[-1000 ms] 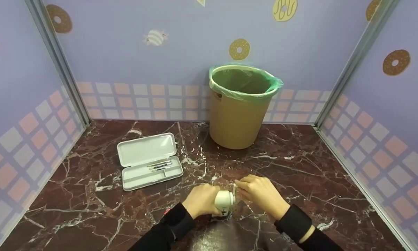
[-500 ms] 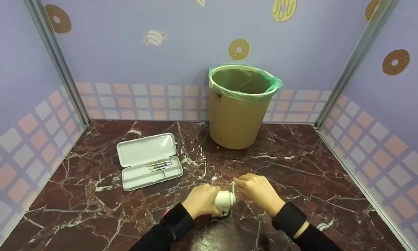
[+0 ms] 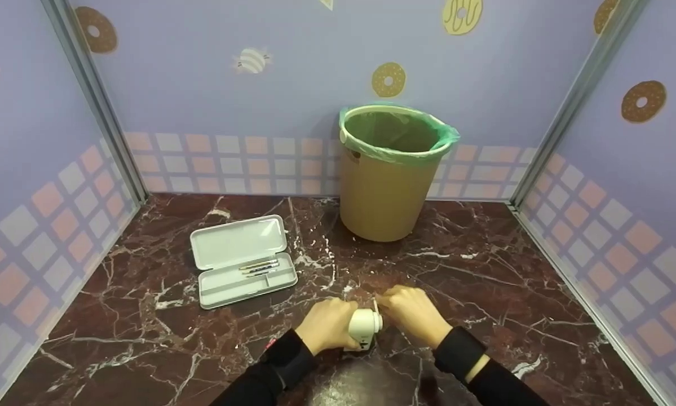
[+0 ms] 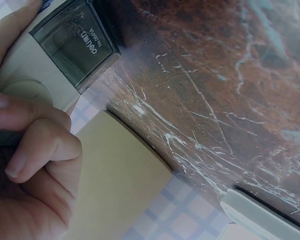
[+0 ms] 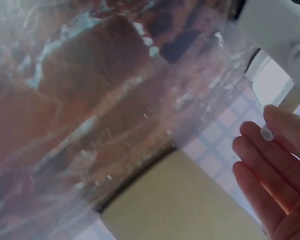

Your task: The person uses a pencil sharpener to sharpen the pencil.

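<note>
While your left hand grips the sharpener far from the table's back edge, your right hand, pinching its crank, has edged leftward, apparently mid-turn

Before back wall, bin on surface; left and nearer, case with sticks inside; nearest, sharpener between left hand and right hand.

L wrist view cuts sharpener up top & case btm R; head-view sticks too sm. to ID.
</note>
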`<move>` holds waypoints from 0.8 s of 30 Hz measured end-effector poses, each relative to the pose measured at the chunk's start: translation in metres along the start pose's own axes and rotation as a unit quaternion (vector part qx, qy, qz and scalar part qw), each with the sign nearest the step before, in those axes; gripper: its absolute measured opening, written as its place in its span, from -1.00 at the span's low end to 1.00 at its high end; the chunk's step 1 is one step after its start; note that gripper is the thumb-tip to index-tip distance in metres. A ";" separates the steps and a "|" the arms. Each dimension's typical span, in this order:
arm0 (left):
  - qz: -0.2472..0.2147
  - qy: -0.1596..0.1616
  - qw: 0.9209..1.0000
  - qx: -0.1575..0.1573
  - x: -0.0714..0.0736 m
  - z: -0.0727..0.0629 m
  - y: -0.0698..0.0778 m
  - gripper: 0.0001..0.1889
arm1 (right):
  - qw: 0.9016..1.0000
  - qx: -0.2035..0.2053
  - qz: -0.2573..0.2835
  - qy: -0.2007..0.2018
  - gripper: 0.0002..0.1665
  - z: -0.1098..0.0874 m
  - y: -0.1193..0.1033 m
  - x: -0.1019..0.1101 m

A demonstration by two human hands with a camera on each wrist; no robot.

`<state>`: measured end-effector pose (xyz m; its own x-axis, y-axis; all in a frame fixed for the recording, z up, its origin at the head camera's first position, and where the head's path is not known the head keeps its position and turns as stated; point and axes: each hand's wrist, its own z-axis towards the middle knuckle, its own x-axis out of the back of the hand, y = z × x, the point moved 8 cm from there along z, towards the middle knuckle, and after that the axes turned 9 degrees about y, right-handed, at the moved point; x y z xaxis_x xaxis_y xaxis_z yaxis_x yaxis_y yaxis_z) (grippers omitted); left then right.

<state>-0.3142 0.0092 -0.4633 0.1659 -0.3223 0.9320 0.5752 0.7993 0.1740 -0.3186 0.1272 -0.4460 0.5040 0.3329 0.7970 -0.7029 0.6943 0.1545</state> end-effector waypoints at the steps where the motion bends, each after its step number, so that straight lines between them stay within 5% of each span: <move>1: 0.000 -0.003 1.000 0.001 -0.001 0.000 0.000 -0.47 | 1.000 0.001 0.002 -0.009 -0.89 -0.002 -0.001 -0.004; 11: 0.000 -0.010 1.000 0.008 0.000 -0.001 -0.001 -0.46 | 0.999 -0.001 0.010 -0.044 -0.89 -0.011 -0.007 -0.018; 24: 0.000 0.020 1.000 0.001 0.001 -0.001 -0.001 -0.49 | 0.998 -0.004 0.021 -0.054 -0.81 -0.026 -0.021 -0.016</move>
<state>-0.3135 0.0073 -0.4626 0.1982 -0.3420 0.9186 0.5734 0.8005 0.1743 -0.2987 0.1243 -0.4770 0.4177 0.2910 0.8607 -0.7175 0.6869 0.1159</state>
